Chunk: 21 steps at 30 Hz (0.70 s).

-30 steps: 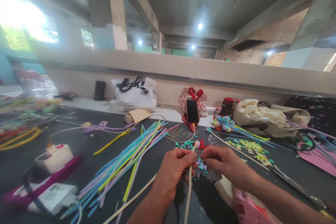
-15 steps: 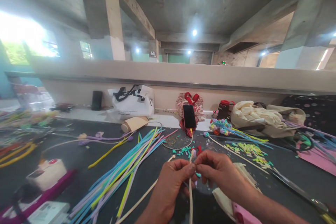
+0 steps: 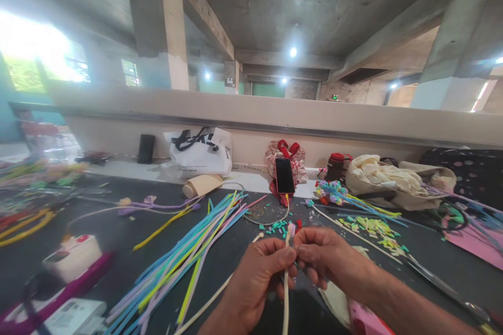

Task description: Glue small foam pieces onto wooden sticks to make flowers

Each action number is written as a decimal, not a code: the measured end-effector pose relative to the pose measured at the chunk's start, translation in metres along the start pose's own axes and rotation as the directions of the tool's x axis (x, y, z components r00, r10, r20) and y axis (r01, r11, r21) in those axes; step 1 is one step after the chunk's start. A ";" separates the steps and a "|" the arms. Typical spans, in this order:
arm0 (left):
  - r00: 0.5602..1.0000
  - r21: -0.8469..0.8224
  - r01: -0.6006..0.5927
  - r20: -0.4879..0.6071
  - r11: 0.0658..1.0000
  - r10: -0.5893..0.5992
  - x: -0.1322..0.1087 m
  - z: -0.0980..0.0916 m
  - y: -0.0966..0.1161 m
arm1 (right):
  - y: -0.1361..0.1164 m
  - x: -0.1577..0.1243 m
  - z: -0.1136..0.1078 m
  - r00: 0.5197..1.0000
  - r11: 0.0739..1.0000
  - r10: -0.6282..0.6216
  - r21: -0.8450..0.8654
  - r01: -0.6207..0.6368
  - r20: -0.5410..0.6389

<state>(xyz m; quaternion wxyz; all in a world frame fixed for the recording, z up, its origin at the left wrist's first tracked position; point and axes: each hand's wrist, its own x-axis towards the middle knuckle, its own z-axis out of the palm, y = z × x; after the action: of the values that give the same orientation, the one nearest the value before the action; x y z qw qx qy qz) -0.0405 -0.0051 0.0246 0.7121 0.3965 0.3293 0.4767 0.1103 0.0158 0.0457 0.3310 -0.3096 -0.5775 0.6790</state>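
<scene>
My left hand (image 3: 263, 272) is closed around a cream cord (image 3: 286, 303), thumb and forefinger pinching it near its upper end. A small pale purple piece (image 3: 291, 230) shows at that end, just above the fingertips. My right hand (image 3: 334, 256) is beside it with thumb and forefinger pressed together, almost touching the left thumb; whatever lies between those fingertips is hidden. Small teal pieces (image 3: 277, 229) lie scattered just beyond the hands. Left of my left hand, a bundle of coloured cords (image 3: 188, 256) in blue, yellow and lilac rests on the dark table.
A phone (image 3: 285, 175) with a cable leans on a patterned bag (image 3: 301, 159). Yellow-green cut pieces (image 3: 369, 225) and scissors (image 3: 432, 275) lie to the right. A white bag (image 3: 200, 152) stands at the back, and a purple power strip (image 3: 78, 288) is at left.
My right hand has shifted very slightly, its fingertips staying close to the cord's upper end. My left hand keeps its pinch on the cord. The camera view has tilted a little.
</scene>
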 end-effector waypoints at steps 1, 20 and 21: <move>1.000 -0.004 0.008 0.011 1.000 -0.008 0.001 -0.001 0.000 | 0.001 0.001 -0.001 1.000 0.999 0.017 0.037 -0.017 0.017; 0.996 0.002 0.064 -0.064 0.998 -0.064 0.003 0.003 0.002 | 0.002 -0.006 0.000 0.893 0.683 -0.430 -0.694 0.228 -0.130; 0.995 0.004 0.067 -0.069 0.998 -0.066 0.003 0.003 0.002 | 0.001 -0.007 0.001 0.888 0.647 -0.444 -0.729 0.223 -0.123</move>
<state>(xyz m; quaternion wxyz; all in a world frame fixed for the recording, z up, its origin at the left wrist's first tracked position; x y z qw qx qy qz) -0.0379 -0.0030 0.0278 0.7144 0.3710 0.3683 0.4651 0.1134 0.0094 0.0448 0.3911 -0.3942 -0.7818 0.2836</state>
